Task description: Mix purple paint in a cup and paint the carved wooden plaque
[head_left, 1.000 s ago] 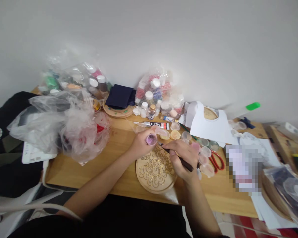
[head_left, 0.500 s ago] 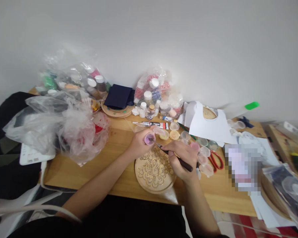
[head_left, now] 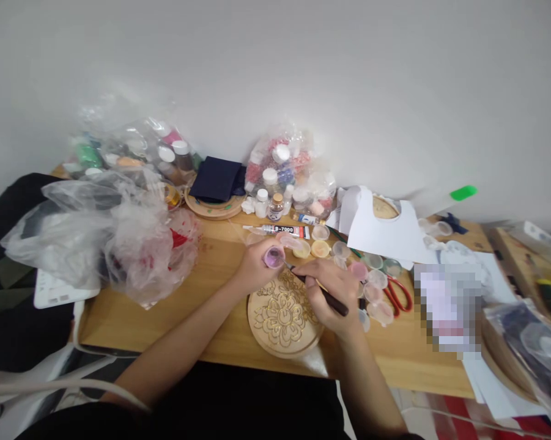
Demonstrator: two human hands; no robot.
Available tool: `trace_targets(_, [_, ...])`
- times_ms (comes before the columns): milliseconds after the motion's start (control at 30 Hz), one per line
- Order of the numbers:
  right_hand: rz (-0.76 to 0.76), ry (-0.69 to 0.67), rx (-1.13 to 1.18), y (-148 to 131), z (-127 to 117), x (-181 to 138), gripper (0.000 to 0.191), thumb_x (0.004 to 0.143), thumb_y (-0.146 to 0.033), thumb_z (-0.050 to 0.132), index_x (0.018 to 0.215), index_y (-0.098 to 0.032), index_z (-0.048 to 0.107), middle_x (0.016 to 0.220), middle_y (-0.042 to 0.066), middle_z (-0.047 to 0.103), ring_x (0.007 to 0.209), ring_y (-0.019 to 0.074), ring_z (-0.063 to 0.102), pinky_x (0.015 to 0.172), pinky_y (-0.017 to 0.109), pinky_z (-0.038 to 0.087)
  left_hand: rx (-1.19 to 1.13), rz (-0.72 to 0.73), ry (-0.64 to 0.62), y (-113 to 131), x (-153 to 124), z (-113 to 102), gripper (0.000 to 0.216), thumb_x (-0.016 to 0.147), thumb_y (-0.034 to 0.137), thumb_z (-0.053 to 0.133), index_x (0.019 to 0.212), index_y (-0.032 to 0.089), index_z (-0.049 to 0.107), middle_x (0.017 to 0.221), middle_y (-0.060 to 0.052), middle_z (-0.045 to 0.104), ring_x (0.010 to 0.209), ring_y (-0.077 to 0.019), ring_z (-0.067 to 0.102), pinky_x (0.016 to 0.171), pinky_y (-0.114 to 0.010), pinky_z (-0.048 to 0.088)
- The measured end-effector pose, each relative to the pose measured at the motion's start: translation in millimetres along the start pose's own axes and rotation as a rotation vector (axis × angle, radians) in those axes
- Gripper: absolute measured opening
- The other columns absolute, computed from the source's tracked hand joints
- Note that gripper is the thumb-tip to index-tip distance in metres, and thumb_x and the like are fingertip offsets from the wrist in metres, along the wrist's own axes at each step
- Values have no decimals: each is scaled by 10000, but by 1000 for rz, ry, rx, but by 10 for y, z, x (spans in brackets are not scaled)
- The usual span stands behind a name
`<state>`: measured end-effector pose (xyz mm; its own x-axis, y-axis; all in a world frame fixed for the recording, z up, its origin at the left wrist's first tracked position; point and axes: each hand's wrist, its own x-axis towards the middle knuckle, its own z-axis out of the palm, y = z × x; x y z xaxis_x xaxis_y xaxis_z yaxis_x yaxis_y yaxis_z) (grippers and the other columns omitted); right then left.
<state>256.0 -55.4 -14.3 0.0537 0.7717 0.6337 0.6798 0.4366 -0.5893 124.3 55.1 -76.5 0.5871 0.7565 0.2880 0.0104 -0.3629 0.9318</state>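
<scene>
My left hand (head_left: 252,269) is closed around a small plastic cup (head_left: 274,258) with purple stuff inside, its mouth tilted toward me. In my right hand (head_left: 334,290) is a slim tool with a dark wooden handle (head_left: 334,300) and a thin metal tip. That tip is at the right rim of the cup; whether it dips inside is hard to make out. Below both hands lies a round wooden board (head_left: 282,324) with gold flower outlines, its upper right part covered by my right hand.
Several small open cups (head_left: 321,249) stand beyond and right of my right hand, near red-handled scissors (head_left: 400,297). A glue tube (head_left: 282,231) lies behind the cups. Plastic bags (head_left: 137,238) crowd the left; white paper (head_left: 380,229) and a blurred-out item (head_left: 447,308) are at right.
My right hand has shifted slightly left, bringing the tool's tip closer to the purple cup. My left hand holds the cup in nearly the same place.
</scene>
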Motion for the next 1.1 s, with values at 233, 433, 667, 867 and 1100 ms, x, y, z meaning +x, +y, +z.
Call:
trace_targets(233, [13, -2, 12, -1, -8, 5, 254, 821, -46, 459, 864, -201, 656, 681, 11, 694, 618, 151, 667, 567, 278, 533, 4, -19, -1, 9, -2, -2, 82, 664, 140, 606, 682, 192, 545, 654, 28, 595, 607, -125, 539, 580, -229, 433])
trace_targets(433, [30, -5, 11, 12, -16, 10, 264, 815, -48, 453, 851, -208, 661, 672, 4, 688, 620, 149, 669, 571, 280, 533, -5, -36, -19, 29, -1, 3, 91, 665, 142, 619, 671, 196, 546, 652, 21, 609, 607, -133, 547, 583, -239, 450])
trace_targets(667, [46, 6, 48, 32, -8, 8, 252, 827, -55, 456, 804, -192, 667, 665, 18, 698, 623, 150, 676, 584, 265, 529, 11, -22, -4, 12, 2, 7, 86, 667, 136, 610, 661, 187, 541, 635, 31, 586, 598, -117, 532, 577, -219, 429])
trace_targets(867, [73, 30, 60, 62, 0, 11, 276, 831, -73, 451, 799, -194, 697, 638, 10, 676, 603, 147, 656, 568, 268, 504, 37, -27, -20, -19, 7, 19, 102, 662, 152, 653, 692, 182, 561, 653, 31, 597, 608, -118, 538, 579, -215, 430])
trace_targets(1100, [126, 79, 113, 140, 11, -17, 284, 844, -93, 455, 765, -195, 709, 676, 14, 716, 603, 136, 663, 567, 257, 511, 36, -48, -28, -58, 11, 24, 113, 660, 100, 632, 719, 178, 575, 709, 13, 654, 666, -139, 603, 633, -229, 466])
